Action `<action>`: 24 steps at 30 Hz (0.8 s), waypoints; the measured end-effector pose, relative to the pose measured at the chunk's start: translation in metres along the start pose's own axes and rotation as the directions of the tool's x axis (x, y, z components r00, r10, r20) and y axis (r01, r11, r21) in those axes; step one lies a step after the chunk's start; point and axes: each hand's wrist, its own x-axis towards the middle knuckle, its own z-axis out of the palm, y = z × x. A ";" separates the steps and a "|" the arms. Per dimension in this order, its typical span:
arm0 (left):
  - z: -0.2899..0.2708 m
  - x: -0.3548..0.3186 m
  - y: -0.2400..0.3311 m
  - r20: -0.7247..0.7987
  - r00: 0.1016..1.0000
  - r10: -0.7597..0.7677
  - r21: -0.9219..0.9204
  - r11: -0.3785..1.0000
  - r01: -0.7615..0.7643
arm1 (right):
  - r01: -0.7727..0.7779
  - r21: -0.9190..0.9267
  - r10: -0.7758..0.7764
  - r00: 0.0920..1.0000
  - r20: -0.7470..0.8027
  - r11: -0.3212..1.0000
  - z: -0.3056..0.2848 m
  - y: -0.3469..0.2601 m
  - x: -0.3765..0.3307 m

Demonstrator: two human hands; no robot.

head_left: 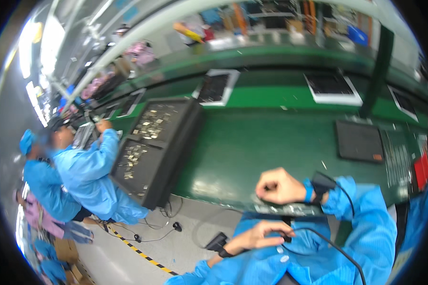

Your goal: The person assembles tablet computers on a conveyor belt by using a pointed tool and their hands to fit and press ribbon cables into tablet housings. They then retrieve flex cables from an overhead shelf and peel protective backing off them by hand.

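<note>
My right hand [283, 186] is above the near edge of the green bench [223, 152], fingers curled round toward the thumb. Whatever they may hold is too small to make out. Lower down, my left hand [261, 236] is close to the front of my blue smock [314, 259]. Its fingertips are bent in at a small dark piece where a black cable [335, 249] begins; the grip itself is partly hidden. Each wrist carries a black strapped device, the right one [322, 184] beside a blue band and the left one [217, 242] with a dark strap.
A black tray [169, 159] with many small metal parts stands to my left. Further right lies a dark flat panel [359, 141]. Framed dark panels [218, 87] sit on the far green strip, near a green post [378, 71]. Two people in blue smocks [88, 166] stand at left.
</note>
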 end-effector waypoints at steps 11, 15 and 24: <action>-0.108 0.081 0.100 0.030 0.992 -0.122 0.874 0.486 0.034 | -0.233 -0.201 0.138 0.908 -0.396 0.952 -0.046 0.031 0.017; -0.176 0.184 0.080 -0.121 0.986 0.116 0.963 0.254 0.089 | -0.200 -0.257 -0.064 0.659 -0.749 0.946 -0.073 0.056 0.018; -0.196 0.227 0.058 0.079 0.939 0.334 0.993 0.053 -0.102 | 0.356 -0.164 -0.372 0.925 -0.079 0.920 0.006 -0.127 0.069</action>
